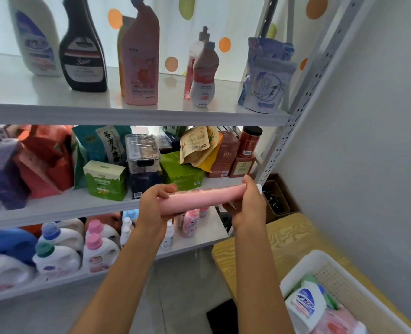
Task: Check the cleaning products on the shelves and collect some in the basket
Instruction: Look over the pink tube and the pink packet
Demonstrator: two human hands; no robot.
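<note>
Before white shelves (137,114): both hands' fingers grip pink bottle (199,198); white basket (339,280) on wooden table (286,235)

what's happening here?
A person stands at the shelves holding a pink bottle sideways in both hands: left hand round one end, right hand round the cap end. It seems they are checking it. The white basket at lower right already holds a few products.

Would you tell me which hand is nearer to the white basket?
The right hand. It grips the pink bottle at its cap end, up and left of the white basket; the left hand holds the other end, farther left.
</note>
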